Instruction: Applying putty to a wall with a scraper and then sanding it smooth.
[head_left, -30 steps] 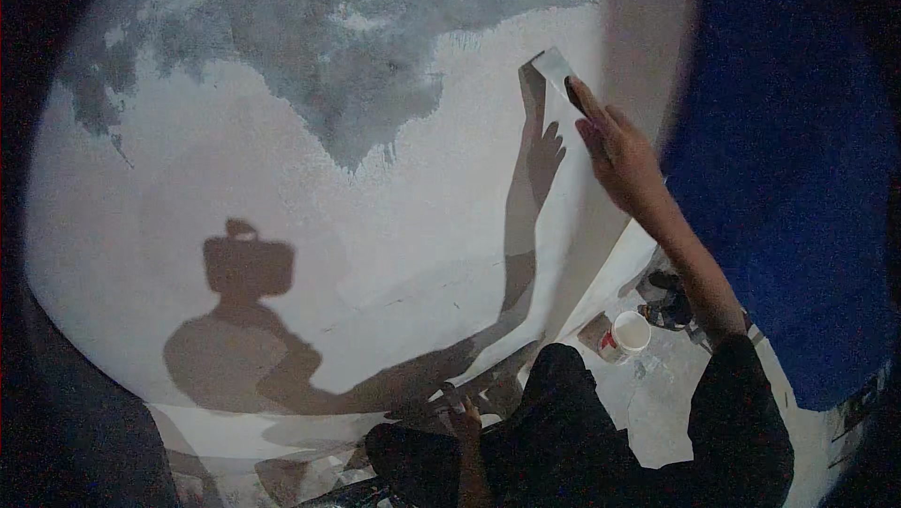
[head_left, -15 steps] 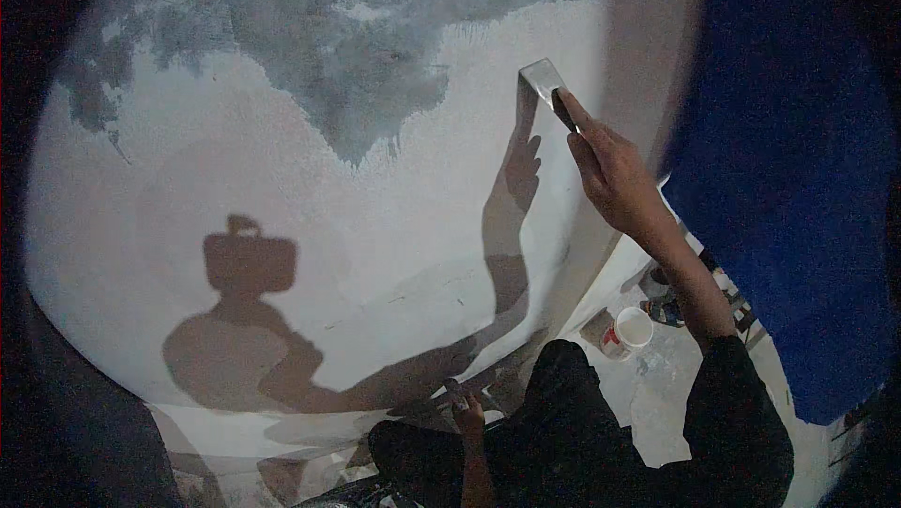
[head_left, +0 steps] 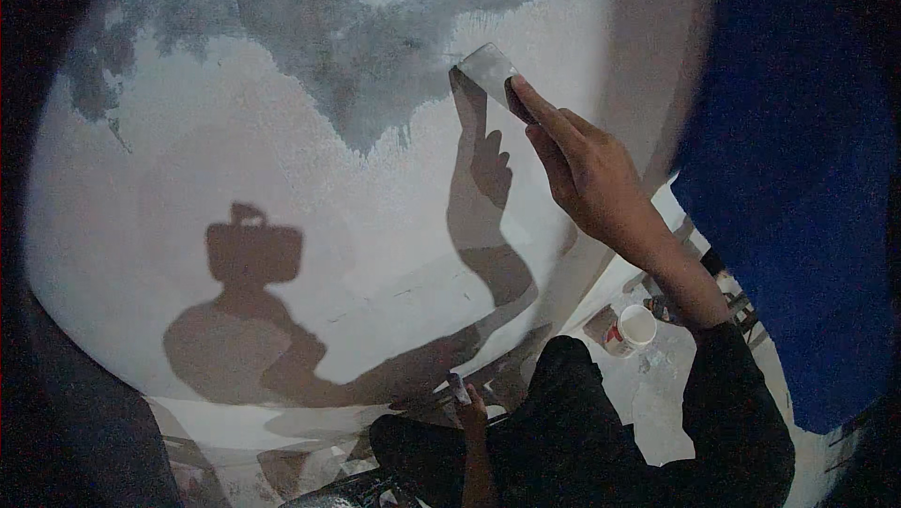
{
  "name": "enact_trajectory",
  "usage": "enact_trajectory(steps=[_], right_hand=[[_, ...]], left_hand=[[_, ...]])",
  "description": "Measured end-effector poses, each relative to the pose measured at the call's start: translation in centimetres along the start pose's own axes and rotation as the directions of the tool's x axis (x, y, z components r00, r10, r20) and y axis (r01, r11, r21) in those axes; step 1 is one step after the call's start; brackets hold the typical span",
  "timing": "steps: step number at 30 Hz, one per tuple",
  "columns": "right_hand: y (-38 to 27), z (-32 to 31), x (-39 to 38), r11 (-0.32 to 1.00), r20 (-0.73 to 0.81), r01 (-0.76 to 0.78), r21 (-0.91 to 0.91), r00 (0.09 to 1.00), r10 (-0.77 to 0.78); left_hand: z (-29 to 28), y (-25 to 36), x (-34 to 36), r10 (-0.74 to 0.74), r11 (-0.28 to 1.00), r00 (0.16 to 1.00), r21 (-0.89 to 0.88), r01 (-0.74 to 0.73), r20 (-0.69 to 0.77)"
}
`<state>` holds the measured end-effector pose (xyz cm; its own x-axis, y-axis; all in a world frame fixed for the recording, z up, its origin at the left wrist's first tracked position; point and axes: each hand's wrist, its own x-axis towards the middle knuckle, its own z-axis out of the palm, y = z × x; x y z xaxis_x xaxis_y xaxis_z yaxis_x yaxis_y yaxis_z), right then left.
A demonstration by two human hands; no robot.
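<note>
My right hand point(head_left: 591, 165) grips the dark handle of a putty knife point(head_left: 488, 67), index finger stretched along it. The wide metal blade lies at the wall, where white coating meets a bare grey patch point(head_left: 310, 48). Low in the view, close to my knees, my left hand point(head_left: 475, 412) is closed around a small pale tool point(head_left: 458, 388); its exact kind is too small to tell. The white-coated wall point(head_left: 394, 226) carries the shadows of my upper body, right arm and knife.
On the floor at the right stands a white bucket point(head_left: 634, 327) with red marking, beside pale smears. A blue surface point(head_left: 788, 179) fills the right side. My bent knee point(head_left: 566, 367) comes near the wall's base.
My right hand has moved left with the putty knife, whose blade has reached the lower edge of the grey patch. The tool in my left hand has tilted slightly.
</note>
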<state>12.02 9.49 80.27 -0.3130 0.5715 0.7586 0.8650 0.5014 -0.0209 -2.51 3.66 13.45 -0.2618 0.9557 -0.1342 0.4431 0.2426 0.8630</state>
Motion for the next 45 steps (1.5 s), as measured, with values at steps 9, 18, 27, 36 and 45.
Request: enact_trajectory(steps=[9, 18, 27, 36, 45], right_hand=[[-2.1, 0.4, 1.4, 0.997, 0.016, -0.017, -0.078, 1.000, 0.019], [-6.0, 1.1, 3.3, 0.989, -0.072, 0.146, -0.032, 0.986, -0.148], [-0.2, 0.5, 1.7, 0.981, -0.055, 0.052, -0.189, 0.996, -0.064], [1.5, -0.1, 2.0, 0.985, -0.121, 0.045, -0.167, 0.990, -0.066], [-0.5, -0.8, 3.5, 0.997, -0.176, 0.041, -0.061, 0.983, -0.051]], left_hand=[[-0.8, -1.8, 0.9, 0.532, 0.847, 0.741, 0.260, -0.465, -0.409], [-5.7, -7.7, -1.1, 0.520, 0.813, 0.633, 0.107, -0.572, -0.573], [1.3, 1.9, 3.0, 0.697, 0.501, 0.392, 0.017, -0.865, -0.600], [1.0, -0.9, 0.0, 0.263, 0.960, 0.894, 0.001, -0.282, -0.362], [-2.9, -2.6, 0.3, 0.213, 0.969, 0.914, -0.043, -0.242, -0.344]])
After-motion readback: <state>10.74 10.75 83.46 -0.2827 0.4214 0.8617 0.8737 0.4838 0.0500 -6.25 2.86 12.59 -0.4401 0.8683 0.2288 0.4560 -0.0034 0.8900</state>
